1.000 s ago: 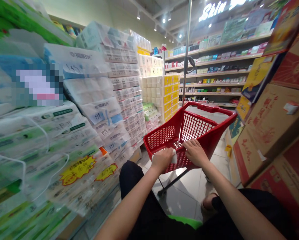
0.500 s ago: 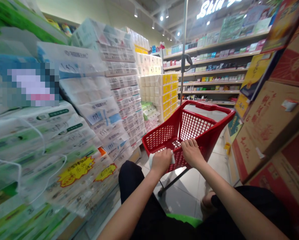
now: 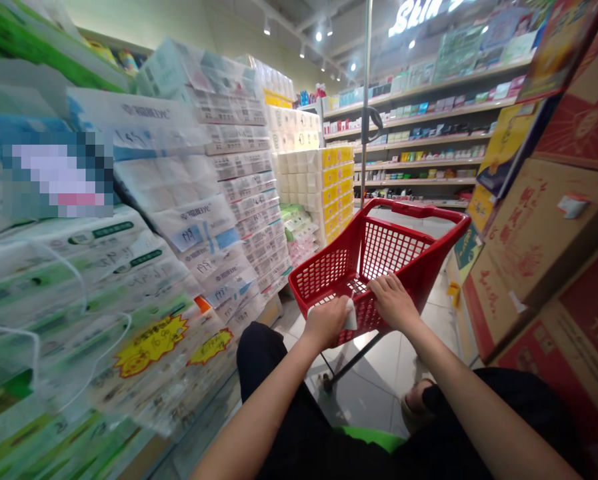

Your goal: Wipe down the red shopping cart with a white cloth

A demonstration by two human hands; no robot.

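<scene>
Fingers of the left hand (image 3: 327, 321) are curled round a crumpled white wipe (image 3: 351, 316), cloth or paper, at the near rim of a red plastic shopping cart with a perforated basket (image 3: 439, 252). Those of the right hand (image 3: 393, 303) lie close together, bent over the same rim; the thumb is hidden, so its hold is unclear. The cart stands just ahead on the pale tiled floor (image 3: 381, 380). On its small dark caster (image 3: 327, 382) it might roll if pressed unevenly, and the wipe could snag in the holes. Both forearms reach forward and converge, backs of the hands up. A strong sideways shove might bump the plastic-wrapped white tissue stacks (image 3: 249, 193) or brown-and-red cardboard cartons (image 3: 539, 233).
</scene>
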